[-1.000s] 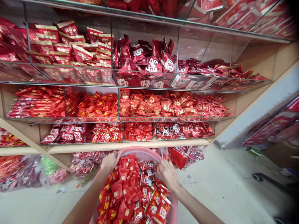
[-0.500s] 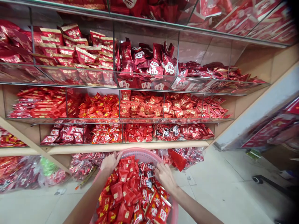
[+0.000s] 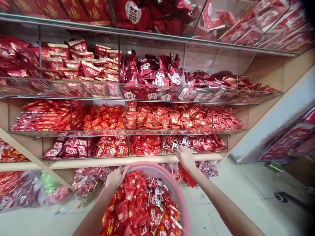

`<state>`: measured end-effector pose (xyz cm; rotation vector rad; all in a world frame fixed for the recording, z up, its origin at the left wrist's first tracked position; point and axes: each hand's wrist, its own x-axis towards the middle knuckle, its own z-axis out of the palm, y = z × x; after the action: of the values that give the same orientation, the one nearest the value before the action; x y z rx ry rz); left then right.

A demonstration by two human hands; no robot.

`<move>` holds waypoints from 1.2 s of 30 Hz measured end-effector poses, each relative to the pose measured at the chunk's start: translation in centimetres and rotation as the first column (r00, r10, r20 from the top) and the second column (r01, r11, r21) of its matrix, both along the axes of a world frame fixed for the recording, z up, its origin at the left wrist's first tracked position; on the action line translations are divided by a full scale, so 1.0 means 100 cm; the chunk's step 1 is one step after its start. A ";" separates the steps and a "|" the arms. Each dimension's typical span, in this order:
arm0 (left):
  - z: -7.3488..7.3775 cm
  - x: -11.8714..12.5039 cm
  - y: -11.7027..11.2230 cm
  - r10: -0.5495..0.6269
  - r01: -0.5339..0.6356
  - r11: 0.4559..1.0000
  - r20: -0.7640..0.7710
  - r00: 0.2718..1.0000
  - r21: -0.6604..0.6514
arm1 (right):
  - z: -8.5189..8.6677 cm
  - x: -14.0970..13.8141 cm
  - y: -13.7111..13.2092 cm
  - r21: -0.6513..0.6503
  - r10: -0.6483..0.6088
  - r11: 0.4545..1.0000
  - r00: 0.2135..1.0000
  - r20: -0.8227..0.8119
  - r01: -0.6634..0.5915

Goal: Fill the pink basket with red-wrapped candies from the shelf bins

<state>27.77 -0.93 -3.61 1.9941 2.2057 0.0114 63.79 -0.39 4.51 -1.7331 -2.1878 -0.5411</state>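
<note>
A pink plastic basket (image 3: 157, 168) heaped with small red candy packets (image 3: 137, 206) is held in front of me. My left hand (image 3: 115, 178) grips its far left rim, fingers curled over the edge. My right hand (image 3: 185, 156) reaches into the lowest glass bin (image 3: 194, 144) of the shelf, among red packets with black-and-white prints. Its fingers are curled down into the packets; whether they hold one is hidden.
Glass-fronted shelves (image 3: 147, 131) in several tiers hold red snack packets, divided by clear partitions. A wooden ledge (image 3: 110, 161) runs below the lowest bin. Clear bags of sweets (image 3: 29, 186) lie on the tiled floor (image 3: 233, 196) beneath. A second rack (image 3: 292, 137) stands at right.
My right hand left the basket's right rim and moved up and forward into the lowest bin. The left hand stays on the rim. The view tilted slightly upward.
</note>
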 end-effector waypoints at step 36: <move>0.006 0.001 -0.002 -0.002 0.002 1.000 -0.021 1.000 0.002 | 0.050 0.041 0.026 -0.069 0.242 0.970 0.925 0.292 -0.232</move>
<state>27.88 -1.16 -3.06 2.0070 2.2168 -0.0068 67.93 2.18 9.56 -1.4467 -2.5833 -0.7493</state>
